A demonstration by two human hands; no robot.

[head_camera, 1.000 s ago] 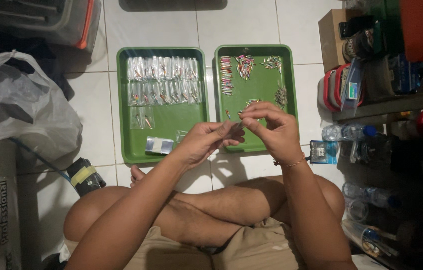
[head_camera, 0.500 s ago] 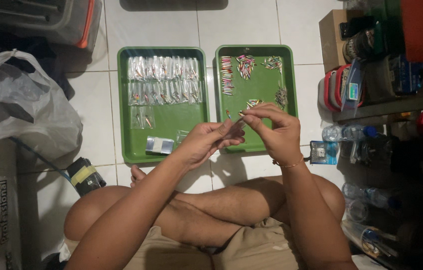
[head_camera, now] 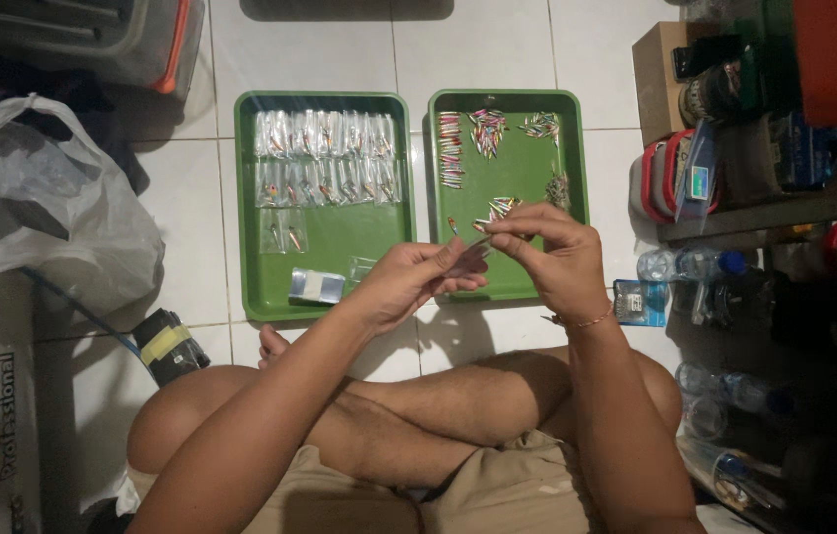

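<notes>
1. Person sits cross-legged on a white tiled floor [head_camera: 497,49]; view looks straight down at both hands.
2. Left hand [head_camera: 408,282] is raised over the near edge of the trays, fingers curled narrow around a small clear plastic sleeve [head_camera: 468,252] pinched at its end.
3. Right hand [head_camera: 552,252] meets it from the other side, thumb and forefinger closed on the same sleeve; whether a small piece is also held there cannot be told, too small.
4. The sleeve sits between the two hands, just above the front edge of the right green tray [head_camera: 512,158].
5. Right green tray carries small groups of loose, slim coloured pieces [head_camera: 485,129], laid in rows and clusters near its far end.
6. Left green tray [head_camera: 329,247] lies just beside it, holding rows of filled clear packets [head_camera: 324,158] and a small stack of empty sleeves [head_camera: 316,286] near its front.
7. White plastic bag [head_camera: 52,208] to the left; shelf with bottles and tubs [head_camera: 764,178] to the right.
</notes>
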